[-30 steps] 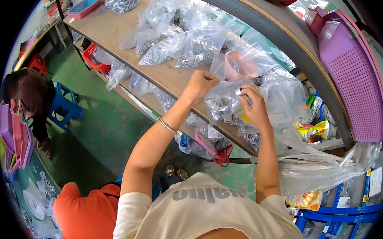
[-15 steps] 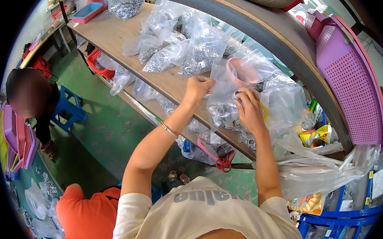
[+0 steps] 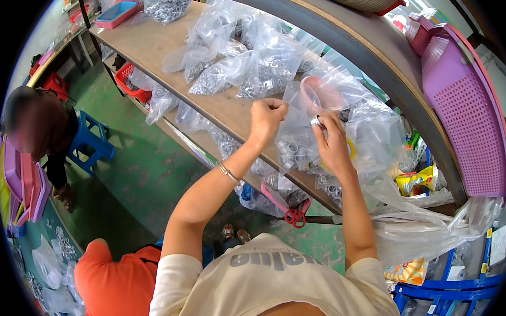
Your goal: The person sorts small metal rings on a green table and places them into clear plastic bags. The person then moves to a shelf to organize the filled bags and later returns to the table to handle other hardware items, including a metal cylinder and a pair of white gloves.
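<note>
My left hand (image 3: 268,119) is closed in a pinch at the edge of a clear plastic bag (image 3: 298,130). Grey-silver ring-shaped parts (image 3: 289,151) show through the lower part of that bag. Just to the right, my right hand (image 3: 333,140) pinches a small silver metal part (image 3: 317,121) between thumb and fingers, at the bag's upper side. A pink round container (image 3: 325,94) stands behind the bag, partly covered by clear plastic.
Several clear bags of metal parts (image 3: 266,72) lie along the wooden shelf (image 3: 138,44). Purple perforated baskets (image 3: 459,101) stand at the right. A person in dark clothes sits near a blue stool (image 3: 88,140); another in an orange shirt (image 3: 117,282) is at lower left.
My left hand has shifted slightly right and its wrist has turned. My right hand has moved a little right and down, and the silver part between its fingers shows more clearly.
</note>
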Action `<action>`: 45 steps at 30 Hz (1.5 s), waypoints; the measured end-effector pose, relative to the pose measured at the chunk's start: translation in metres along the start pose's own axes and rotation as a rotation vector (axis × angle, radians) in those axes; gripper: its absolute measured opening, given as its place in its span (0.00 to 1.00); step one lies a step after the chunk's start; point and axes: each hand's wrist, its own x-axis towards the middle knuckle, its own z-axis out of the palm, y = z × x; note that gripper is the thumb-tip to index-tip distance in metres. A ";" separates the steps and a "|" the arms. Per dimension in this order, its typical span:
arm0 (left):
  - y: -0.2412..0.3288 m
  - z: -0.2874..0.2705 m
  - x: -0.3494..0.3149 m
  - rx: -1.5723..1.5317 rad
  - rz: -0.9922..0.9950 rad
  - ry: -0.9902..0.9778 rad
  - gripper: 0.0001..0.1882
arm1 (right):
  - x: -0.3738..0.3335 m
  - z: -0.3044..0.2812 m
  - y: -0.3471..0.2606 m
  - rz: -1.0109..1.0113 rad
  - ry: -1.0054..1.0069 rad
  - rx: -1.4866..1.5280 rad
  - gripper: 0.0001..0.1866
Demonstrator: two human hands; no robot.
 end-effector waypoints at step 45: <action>-0.007 0.044 0.043 0.058 0.293 0.034 0.06 | 0.016 0.025 0.060 0.248 0.218 -0.264 0.09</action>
